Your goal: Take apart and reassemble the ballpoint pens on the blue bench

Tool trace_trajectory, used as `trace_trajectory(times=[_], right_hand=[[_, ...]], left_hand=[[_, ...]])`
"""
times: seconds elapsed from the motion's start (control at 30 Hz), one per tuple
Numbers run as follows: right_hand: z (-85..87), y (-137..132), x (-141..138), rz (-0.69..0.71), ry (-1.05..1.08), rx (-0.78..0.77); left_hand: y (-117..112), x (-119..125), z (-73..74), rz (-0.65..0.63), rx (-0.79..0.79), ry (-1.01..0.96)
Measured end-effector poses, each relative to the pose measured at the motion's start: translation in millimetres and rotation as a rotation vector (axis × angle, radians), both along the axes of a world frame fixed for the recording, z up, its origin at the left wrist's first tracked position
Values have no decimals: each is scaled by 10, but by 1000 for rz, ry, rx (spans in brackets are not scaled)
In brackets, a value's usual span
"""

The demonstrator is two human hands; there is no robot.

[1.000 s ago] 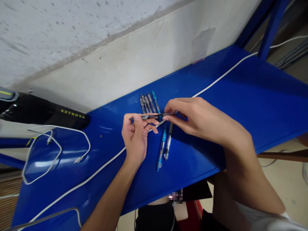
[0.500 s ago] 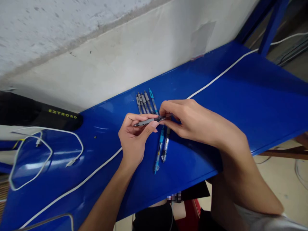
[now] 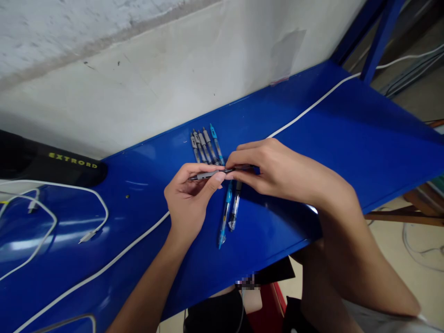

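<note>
The left hand (image 3: pixel 189 203) and right hand (image 3: pixel 277 172) meet above a blue metal shelf (image 3: pixel 350 138), both closed on a single gray-gripped pen (image 3: pixel 208 175). The left thumb and fingers pinch its gray barrel, while the right thumb and fingers close on its dark front end, level with the barrel and off the shelf. The right fingers (image 3: pixel 239 155) cover part of that end, so its tip is hard to make out.

Just beyond the hands, a tight row of pens (image 3: pixel 203 145) lies side by side on the shelf, with a blue-topped one at the end nearest the right hand. Directly below the gap between the hands lie a blue pen (image 3: pixel 225 215) and a clear-barreled pen (image 3: pixel 235 208), close together. A white cable (image 3: pixel 314 104) runs along the shelf past both hands, and a looped white charging cable (image 3: pixel 106 215) lies well left of the left hand.
</note>
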State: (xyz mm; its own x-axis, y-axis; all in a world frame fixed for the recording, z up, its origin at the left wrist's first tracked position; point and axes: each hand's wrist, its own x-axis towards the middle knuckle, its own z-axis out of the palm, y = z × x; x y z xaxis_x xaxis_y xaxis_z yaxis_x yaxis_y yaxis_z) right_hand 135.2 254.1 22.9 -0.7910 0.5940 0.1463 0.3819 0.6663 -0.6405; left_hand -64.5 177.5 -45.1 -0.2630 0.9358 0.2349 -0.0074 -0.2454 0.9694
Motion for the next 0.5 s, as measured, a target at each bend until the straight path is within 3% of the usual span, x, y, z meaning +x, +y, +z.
trace_trajectory(times=[0.23,0.5], right_hand=[[68,-50,-19,-108,-40,-8],[67,1,-44,-12,-34,-63]], left_hand=[[-19,15,33,-4,26,30],[-47,-29,58,7,-1,84]])
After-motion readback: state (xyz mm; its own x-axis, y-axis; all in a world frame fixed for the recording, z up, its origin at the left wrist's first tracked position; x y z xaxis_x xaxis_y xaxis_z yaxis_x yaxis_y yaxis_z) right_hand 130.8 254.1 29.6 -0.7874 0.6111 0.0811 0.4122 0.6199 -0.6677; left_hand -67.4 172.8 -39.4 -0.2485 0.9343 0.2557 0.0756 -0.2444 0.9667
